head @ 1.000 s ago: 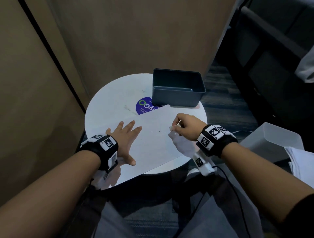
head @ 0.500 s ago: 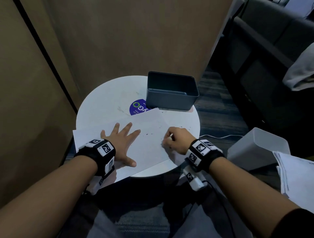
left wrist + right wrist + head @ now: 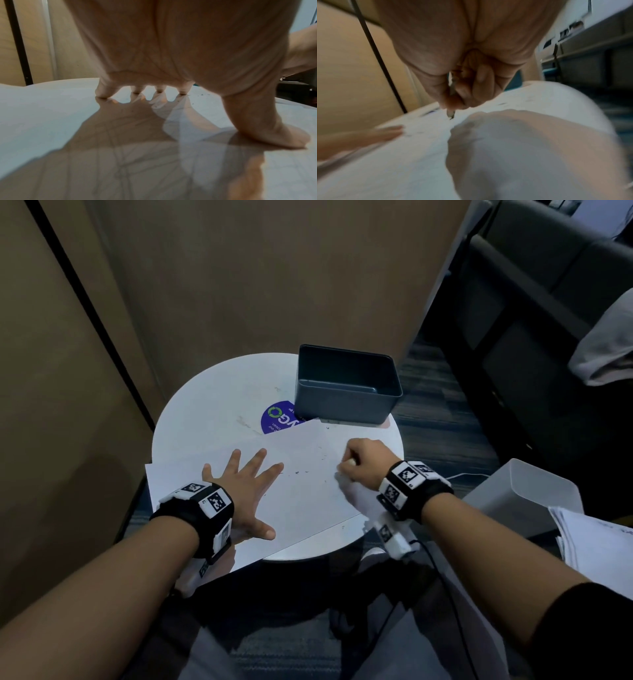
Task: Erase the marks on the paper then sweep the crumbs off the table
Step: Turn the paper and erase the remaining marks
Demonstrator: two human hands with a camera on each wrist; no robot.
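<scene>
A white sheet of paper [image 3: 308, 501] lies across the near half of the round white table [image 3: 212, 405]. My left hand [image 3: 246, 491] presses flat on the sheet's left part, fingers spread; the left wrist view shows its fingertips [image 3: 102, 93] touching the paper [image 3: 42, 115]. My right hand [image 3: 363, 460] is curled at the sheet's right part and pinches a small white eraser [image 3: 351, 462]. In the blurred right wrist view the eraser [image 3: 452, 88] points down at the paper [image 3: 402, 162]. Dark crumbs [image 3: 322, 457] are scattered on the sheet between my hands.
An empty dark grey bin [image 3: 346, 385] stands at the table's far right edge, beside a blue round sticker [image 3: 277, 417]. Brown partition walls close in the far and left sides. A white container [image 3: 520, 501] and a paper stack [image 3: 596, 539] sit to the right.
My right hand has shifted back and forth over the sheet's right part with the eraser. The left hand has stayed pressed on the paper. The head view has tilted.
</scene>
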